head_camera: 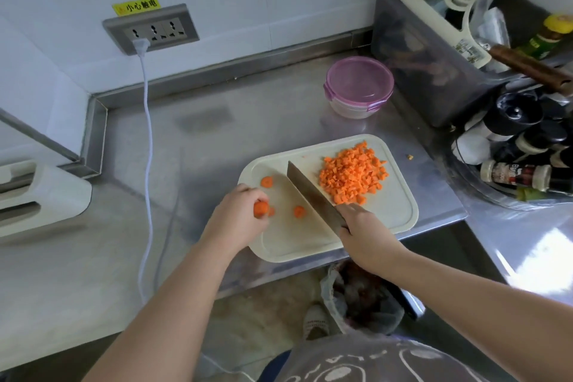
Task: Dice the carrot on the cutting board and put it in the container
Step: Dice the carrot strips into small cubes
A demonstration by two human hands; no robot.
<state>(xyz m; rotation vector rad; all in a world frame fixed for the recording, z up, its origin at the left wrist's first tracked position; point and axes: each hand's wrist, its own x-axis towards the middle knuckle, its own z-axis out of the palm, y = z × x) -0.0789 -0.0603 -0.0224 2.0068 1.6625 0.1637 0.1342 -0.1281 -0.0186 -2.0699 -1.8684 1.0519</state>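
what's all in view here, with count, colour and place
counter: one, steel, under everything
cutting board: one, cream, counter's front edge
diced carrot: one pile, orange, board's far right
carrot rounds: two clear, maybe a third, orange, board's left half
knife: one, steel blade, slanted over the board
container: one, clear with pink lid on, behind the board
carrot bit: one, orange, counter, right of board
tub: one, grey, back right
squeegee: one, cream, lying on the tub
spice jars: several, dark-capped, far right
socket strip: one, grey, on the wall
cable: one, white, plugged into it
left hand: grips carrot stub, orange
right hand: grips the knife handle
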